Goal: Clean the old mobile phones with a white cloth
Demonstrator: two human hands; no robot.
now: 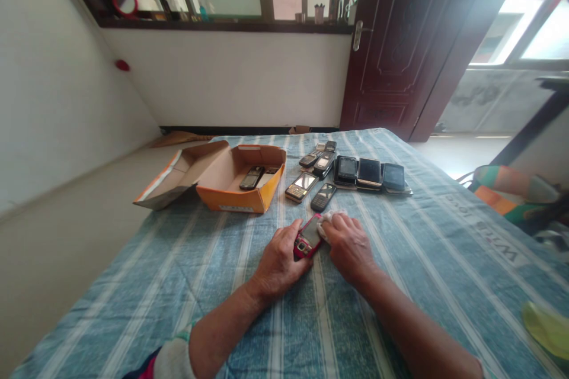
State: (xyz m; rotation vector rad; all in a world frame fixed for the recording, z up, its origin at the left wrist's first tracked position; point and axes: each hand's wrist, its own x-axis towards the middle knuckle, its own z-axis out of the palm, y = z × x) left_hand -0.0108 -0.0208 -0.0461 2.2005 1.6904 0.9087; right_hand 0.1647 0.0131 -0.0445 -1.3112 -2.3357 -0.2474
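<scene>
A small red phone (308, 237) lies on the blue striped cloth (400, 260) in front of me. My left hand (279, 257) grips its left side, fingers curled round the edge. My right hand (349, 246) is closed on a white cloth (328, 220) pressed against the phone's right side and screen. Just beyond my hands lie a black keypad phone (323, 196) and a silver one (301, 186).
An open orange cardboard box (240, 195) at the left holds two phones (252, 177). A row of several dark phones (368, 174) lies behind. A dark wooden door (400, 41) and a window sill with bottles stand at the back. Colourful fabric (511, 189) sits at the right.
</scene>
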